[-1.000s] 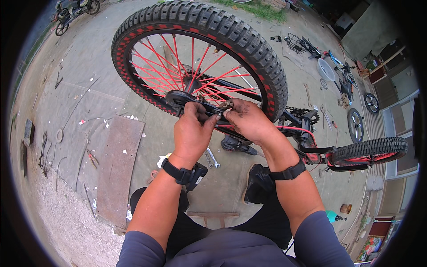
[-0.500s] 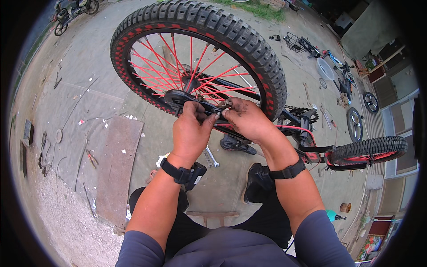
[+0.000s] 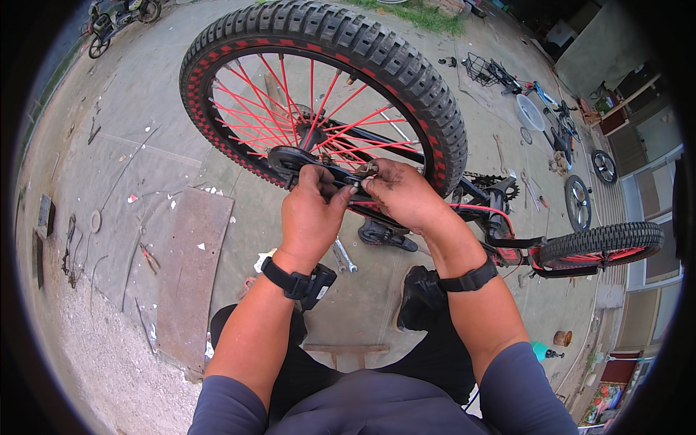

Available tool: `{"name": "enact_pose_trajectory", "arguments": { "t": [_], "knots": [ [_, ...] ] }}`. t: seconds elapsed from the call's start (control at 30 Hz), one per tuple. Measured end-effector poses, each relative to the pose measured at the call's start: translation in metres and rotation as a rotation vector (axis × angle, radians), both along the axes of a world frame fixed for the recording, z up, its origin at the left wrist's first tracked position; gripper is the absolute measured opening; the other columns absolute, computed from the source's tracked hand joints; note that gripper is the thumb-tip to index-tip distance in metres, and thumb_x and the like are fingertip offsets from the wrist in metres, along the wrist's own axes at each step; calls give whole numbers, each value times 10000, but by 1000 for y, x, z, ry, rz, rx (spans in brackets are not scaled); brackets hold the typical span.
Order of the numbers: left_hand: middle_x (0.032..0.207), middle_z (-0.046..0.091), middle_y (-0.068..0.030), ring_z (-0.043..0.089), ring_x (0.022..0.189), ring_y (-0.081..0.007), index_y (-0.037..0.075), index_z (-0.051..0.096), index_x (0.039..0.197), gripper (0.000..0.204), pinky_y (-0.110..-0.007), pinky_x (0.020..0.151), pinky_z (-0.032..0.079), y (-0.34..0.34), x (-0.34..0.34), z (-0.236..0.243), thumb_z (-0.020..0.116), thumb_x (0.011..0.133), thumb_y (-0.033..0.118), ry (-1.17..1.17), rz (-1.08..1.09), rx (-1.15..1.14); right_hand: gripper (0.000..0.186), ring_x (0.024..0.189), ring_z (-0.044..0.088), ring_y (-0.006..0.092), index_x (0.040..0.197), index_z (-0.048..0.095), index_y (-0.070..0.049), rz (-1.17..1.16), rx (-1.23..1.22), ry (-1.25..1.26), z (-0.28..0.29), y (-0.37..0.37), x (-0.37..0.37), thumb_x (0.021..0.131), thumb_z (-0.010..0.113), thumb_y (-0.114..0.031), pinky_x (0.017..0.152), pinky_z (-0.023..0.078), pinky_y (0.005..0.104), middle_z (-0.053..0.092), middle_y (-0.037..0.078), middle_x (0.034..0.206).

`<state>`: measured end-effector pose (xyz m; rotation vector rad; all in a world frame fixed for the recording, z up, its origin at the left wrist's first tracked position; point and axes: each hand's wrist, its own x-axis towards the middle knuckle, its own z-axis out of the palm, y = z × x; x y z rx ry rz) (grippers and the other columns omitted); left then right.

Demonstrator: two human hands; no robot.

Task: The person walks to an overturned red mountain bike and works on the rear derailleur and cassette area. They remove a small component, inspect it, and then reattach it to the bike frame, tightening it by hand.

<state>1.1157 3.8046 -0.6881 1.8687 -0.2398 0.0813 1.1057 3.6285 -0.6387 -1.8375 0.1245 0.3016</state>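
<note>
Head view is looking down on a person who is sitting over an upturned bicycle on a concrete yard floor (image 3: 145, 94). Both bare hands are working at the hub end of the nearer wheel (image 3: 319, 101), a knobbly black tyre with red spokes that is filling the upper middle of the picture. The left hand (image 3: 310, 217) is gripping a black bar-shaped part (image 3: 319, 168) that is running across the hub, fingers curled over it and thumb underneath. The right hand (image 3: 401, 194), smudged with grease, is pinching a small metal fitting (image 3: 368, 171) at the end of that bar, fingertips touching those of the left hand. Each wrist is wearing a black strap, the left one carrying a small black box. Behind the hands the black and red frame (image 3: 493, 217) is stretching toward the right, with a toothed chainring (image 3: 487, 183) just beyond the right wrist and the second wheel (image 3: 602, 245) lying near the right edge of the floor. Two spanners (image 3: 344, 255) are lying on the floor just below the left hand. A rusty metal sheet (image 3: 190, 268) is lying toward the left of the floor, and more bicycle wheels and parts (image 3: 573, 181) are scattered toward the far right corner.
</note>
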Motion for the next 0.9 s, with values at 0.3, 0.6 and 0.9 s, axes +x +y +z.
{"name": "enact_pose_trajectory", "arguments": {
  "t": [0.3, 0.6, 0.9],
  "knots": [
    [753, 657, -39, 618, 651, -104, 23, 562, 1150, 373, -267, 593, 492, 2, 0, 3, 789, 853, 38, -105, -17, 66, 121, 887, 575, 122, 1026, 594, 35, 0, 25, -6, -3, -1, 1, 956, 591, -63, 815, 483, 328, 680, 98, 955],
    [755, 652, -60, 634, 654, -168, 84, 669, 1187, 385, -305, 607, 505, 4, 2, 9, 775, 825, 12, -303, -72, 54, 129, 895, 574, 125, 1038, 584, 35, -11, -3, -2, 5, 4, -2, 964, 578, -70, 824, 485, 333, 679, 101, 970],
    [926, 716, -110, 683, 745, -235, 57, 688, 1156, 343, -335, 687, 544, 4, 3, 9, 772, 826, 26, -326, -80, 81, 117, 860, 561, 139, 999, 577, 34, 15, -30, -52, -5, 0, 1, 954, 587, -74, 810, 481, 346, 658, 106, 909]
  ]
}}
